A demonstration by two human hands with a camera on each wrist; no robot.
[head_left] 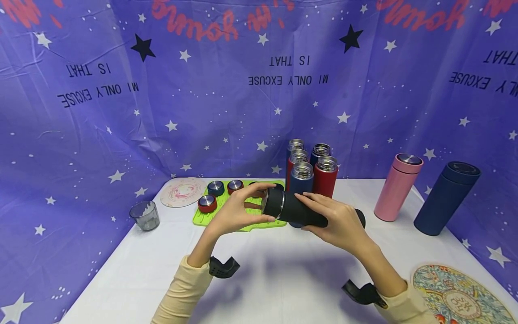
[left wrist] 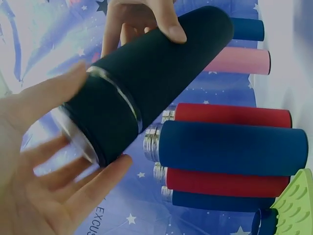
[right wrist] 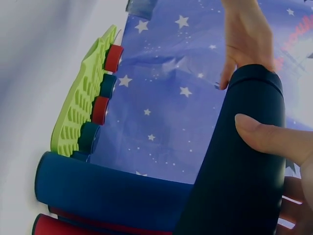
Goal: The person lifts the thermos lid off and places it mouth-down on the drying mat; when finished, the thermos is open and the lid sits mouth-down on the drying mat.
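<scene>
A black thermos bottle (head_left: pixel 301 210) is held tilted above the white table, its lid end toward the left. My right hand (head_left: pixel 337 220) grips the body, with the thumb along the near side in the right wrist view. At the other end, my left hand (head_left: pixel 231 210) has its thumb and fingers around the black lid (left wrist: pixel 100 120). A silver ring shows between lid and body. Behind the bottle stand several lidless thermoses, among them a blue one (left wrist: pixel 230 147) and a red one (head_left: pixel 325 177).
A green drying mat (head_left: pixel 243 223) carries several lids, including a red lid (head_left: pixel 207 204) and a blue lid (head_left: pixel 216 188). A grey glass (head_left: pixel 145 217) and a round coaster (head_left: pixel 182 192) are left. Pink (head_left: pixel 398 189) and dark blue (head_left: pixel 445 200) lidded thermoses stand right, behind a patterned placemat (head_left: pixel 461 294).
</scene>
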